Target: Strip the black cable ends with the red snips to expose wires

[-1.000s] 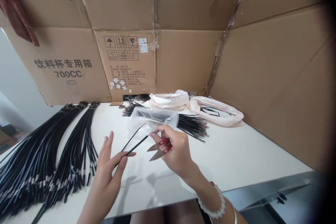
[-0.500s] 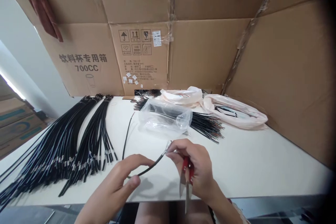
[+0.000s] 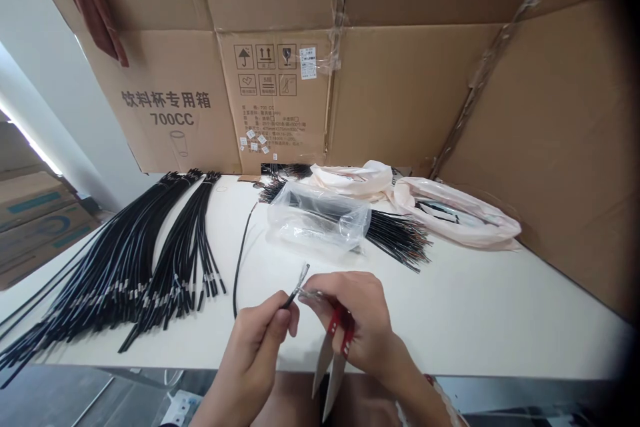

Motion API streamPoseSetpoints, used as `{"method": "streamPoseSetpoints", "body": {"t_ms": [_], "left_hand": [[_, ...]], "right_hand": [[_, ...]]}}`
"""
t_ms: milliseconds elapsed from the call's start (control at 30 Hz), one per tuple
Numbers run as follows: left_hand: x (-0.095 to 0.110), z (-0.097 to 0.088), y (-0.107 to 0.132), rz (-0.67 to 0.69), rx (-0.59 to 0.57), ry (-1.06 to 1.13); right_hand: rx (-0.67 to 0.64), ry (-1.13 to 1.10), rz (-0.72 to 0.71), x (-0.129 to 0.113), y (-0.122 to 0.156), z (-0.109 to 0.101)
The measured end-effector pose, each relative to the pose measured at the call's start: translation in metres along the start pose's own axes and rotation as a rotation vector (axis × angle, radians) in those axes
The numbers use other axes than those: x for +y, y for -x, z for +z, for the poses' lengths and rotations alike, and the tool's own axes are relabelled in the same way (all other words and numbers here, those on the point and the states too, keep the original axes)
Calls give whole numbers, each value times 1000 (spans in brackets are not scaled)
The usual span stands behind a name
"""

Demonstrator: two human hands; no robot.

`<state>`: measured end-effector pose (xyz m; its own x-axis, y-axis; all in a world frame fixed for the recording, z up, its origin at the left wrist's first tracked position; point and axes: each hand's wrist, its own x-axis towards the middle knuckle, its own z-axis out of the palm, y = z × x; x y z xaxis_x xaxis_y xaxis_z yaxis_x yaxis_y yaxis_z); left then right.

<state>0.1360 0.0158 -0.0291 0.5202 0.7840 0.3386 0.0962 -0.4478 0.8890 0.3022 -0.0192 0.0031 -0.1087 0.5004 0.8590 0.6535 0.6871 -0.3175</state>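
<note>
My left hand [image 3: 260,340] pinches a black cable [image 3: 237,267] close to its end, thumb on top. That cable's far part curves back over the table to the left. Past my fingertips its silvery, frayed-looking end [image 3: 303,276] points up. My right hand [image 3: 363,320] is closed around red-handled scissors [image 3: 334,383], whose blades hang downward and slightly apart. With thumb and forefinger the same hand pinches silvery strands [image 3: 313,293] beside the cable end. Its other fingers partly hide the scissor handles.
Bundles of black cables [image 3: 135,240] lie on the white table [image 3: 475,320] at the left. A clear plastic bag [image 3: 320,220] rests over another cable bundle [image 3: 400,237]. Two pale bags [image 3: 460,213] sit behind. Cardboard walls [image 3: 400,93] enclose the back and right.
My left hand has moved up along the cable and closed on it near the stripped end. My right hand has shifted slightly left, the scissors tilting. The view has moved a little.
</note>
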Motion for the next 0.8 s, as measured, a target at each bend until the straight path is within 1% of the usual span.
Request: {"method": "streamPoseSetpoints", "body": {"t_ms": [100, 167, 233, 300, 433, 500, 533, 633, 700, 733, 800], "left_hand": [[0, -3, 4, -32, 11, 114], [1, -4, 5, -57, -7, 173], [1, -6, 5, -50, 1, 177], [0, -8, 3, -24, 23, 135], [-3, -8, 0, 18, 47, 32], [-4, -5, -1, 90, 84, -48], [-5, -3, -1, 131, 126, -106], [-5, 4, 0, 265, 317, -328], [-5, 8, -1, 378, 435, -471], [-5, 9, -2, 433, 465, -533], [-7, 11, -4, 515, 482, -633]], "right_hand": [[15, 19, -52, 0, 0, 1], [45, 1, -47, 0, -1, 2], [70, -46, -34, -1, -3, 3], [75, -82, 21, -4, -5, 4], [53, -138, 219, -13, -8, 3], [64, -147, 281, -19, -9, 4], [75, -136, 306, -21, -9, 4], [118, -81, 375, -27, -8, 6], [138, -64, 407, -30, -7, 8], [143, -59, 414, -32, -6, 9], [151, -10, 403, -35, -3, 11]]}}
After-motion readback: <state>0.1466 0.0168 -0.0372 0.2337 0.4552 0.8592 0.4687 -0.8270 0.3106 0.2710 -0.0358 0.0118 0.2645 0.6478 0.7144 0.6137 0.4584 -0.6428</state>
